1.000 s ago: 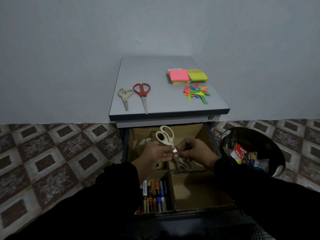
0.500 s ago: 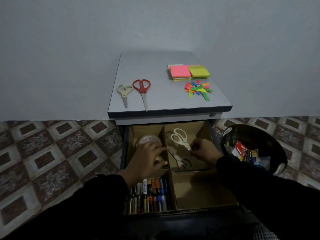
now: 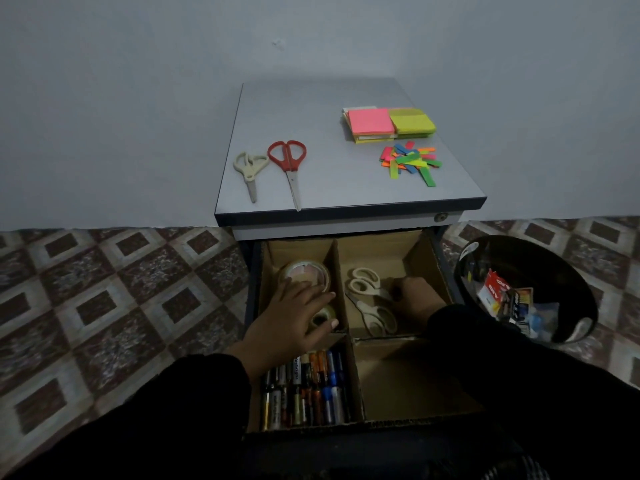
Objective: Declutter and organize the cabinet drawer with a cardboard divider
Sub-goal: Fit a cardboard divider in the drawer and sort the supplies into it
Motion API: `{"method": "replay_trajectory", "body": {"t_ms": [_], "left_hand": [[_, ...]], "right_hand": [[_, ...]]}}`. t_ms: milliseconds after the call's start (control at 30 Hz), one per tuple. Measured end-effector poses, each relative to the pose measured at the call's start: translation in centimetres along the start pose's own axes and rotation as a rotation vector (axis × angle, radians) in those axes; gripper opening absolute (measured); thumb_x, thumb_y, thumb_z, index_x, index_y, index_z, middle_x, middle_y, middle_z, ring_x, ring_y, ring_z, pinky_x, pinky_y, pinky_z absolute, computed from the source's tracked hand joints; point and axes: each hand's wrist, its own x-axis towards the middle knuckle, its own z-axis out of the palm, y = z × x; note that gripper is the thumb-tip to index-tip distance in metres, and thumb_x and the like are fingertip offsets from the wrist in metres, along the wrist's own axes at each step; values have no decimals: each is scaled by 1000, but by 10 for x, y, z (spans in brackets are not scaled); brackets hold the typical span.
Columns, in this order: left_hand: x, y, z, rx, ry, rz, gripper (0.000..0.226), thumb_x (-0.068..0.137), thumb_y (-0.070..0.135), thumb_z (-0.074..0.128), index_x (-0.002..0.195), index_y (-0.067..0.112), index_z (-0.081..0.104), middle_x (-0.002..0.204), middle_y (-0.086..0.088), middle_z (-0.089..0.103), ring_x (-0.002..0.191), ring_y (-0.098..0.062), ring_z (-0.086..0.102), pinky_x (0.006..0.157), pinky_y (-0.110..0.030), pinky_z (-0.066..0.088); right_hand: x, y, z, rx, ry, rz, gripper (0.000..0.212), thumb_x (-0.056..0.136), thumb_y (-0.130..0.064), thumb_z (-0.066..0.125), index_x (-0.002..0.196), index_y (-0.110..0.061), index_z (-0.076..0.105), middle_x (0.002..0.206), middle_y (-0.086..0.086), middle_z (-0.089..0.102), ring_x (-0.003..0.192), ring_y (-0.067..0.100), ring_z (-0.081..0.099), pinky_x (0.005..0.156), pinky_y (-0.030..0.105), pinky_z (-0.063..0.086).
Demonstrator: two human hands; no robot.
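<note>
At the bottom centre of the frame, the near-left compartment of the cardboard divider (image 3: pixel 349 367) holds a packed row of batteries (image 3: pixel 304 393), while the near-right compartment shows only bare cardboard. Just above, the left hand (image 3: pixel 294 318) lies flat with fingers spread over the far-left compartment, resting on a small tape roll (image 3: pixel 323 315) beside a larger tape roll (image 3: pixel 304 273). To the right, the right hand (image 3: pixel 414 297) sits in the far-right compartment with fingers curled at the blades of the upper cream scissors (image 3: pixel 363 284); whether it pinches them I cannot tell. A second pair of cream scissors (image 3: pixel 377 318) lies below. These scissors look light, stiff and smooth, best taken by the handle loops. Further up, on the counter (image 3: pixel 332 188), lie red scissors (image 3: pixel 289 164), beige scissors (image 3: pixel 250 169), sticky notes (image 3: pixel 388 123) and coloured tabs (image 3: pixel 410 161).
</note>
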Motion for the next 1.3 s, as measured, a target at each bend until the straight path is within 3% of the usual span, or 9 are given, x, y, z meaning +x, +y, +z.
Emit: {"method": "replay_trajectory", "body": {"t_ms": [300, 567, 733, 833, 933, 1033, 1133, 1300], "left_hand": [[1, 0, 0, -38, -7, 16, 83, 79, 76, 12, 142, 27, 37, 147, 7, 37, 139, -9, 23, 116, -32, 4], [0, -1, 2, -96, 37, 32, 77, 82, 68, 16, 139, 24, 43, 140, 7, 45, 133, -7, 31, 113, -27, 7], [1, -3, 2, -125, 76, 60, 77, 82, 71, 22, 136, 21, 47, 134, 4, 51, 127, -10, 38, 106, -21, 16], [1, -2, 1, -167, 96, 60, 72, 82, 68, 28, 133, 22, 51, 131, 4, 54, 124, -11, 42, 103, -22, 23], [2, 1, -5, -268, 220, 23, 64, 84, 60, 36, 125, 18, 59, 124, 1, 60, 117, -13, 50, 99, -24, 33], [4, 5, -19, -291, 427, 51, 47, 86, 45, 47, 109, 10, 67, 107, -3, 68, 100, -11, 56, 87, -16, 38], [7, 4, -40, -258, 574, 75, 32, 87, 35, 51, 95, 10, 68, 87, -3, 66, 81, -14, 55, 70, -24, 43], [19, -3, -87, -376, 647, 47, 14, 88, 24, 57, 92, 13, 65, 81, 8, 58, 73, 0, 52, 64, -14, 43]], "right_hand": [[9, 4, 7, -43, -25, 20, 28, 93, -17, 52, 117, -4, 58, 120, 17, 60, 113, 28, 56, 95, 34, 43], [5, 4, 6, 54, -14, 28, 24, 91, -13, 54, 112, -7, 60, 116, 15, 61, 107, 28, 58, 90, 33, 46], [-13, -4, -5, 212, 32, -76, 16, 88, -16, 60, 101, -6, 63, 104, 14, 64, 99, 27, 59, 80, 29, 43], [-26, -15, -14, 331, 59, -172, 7, 84, -12, 66, 84, -15, 60, 86, 3, 63, 83, 18, 59, 70, 22, 44], [-36, -29, -26, 451, 76, -245, 9, 84, -7, 65, 82, -14, 61, 76, -7, 59, 70, 7, 55, 56, 7, 42], [-42, -48, -43, 514, 79, -315, 6, 85, -6, 64, 85, -12, 62, 77, -5, 59, 65, 4, 54, 53, 6, 43], [-43, -71, -63, 544, 103, -375, 6, 86, -8, 63, 83, -13, 61, 75, -5, 59, 63, 5, 53, 51, 8, 43], [-32, -110, -99, 553, 193, -445, 12, 82, -6, 67, 79, -15, 61, 69, -11, 58, 61, 1, 53, 49, 6, 42]]}}
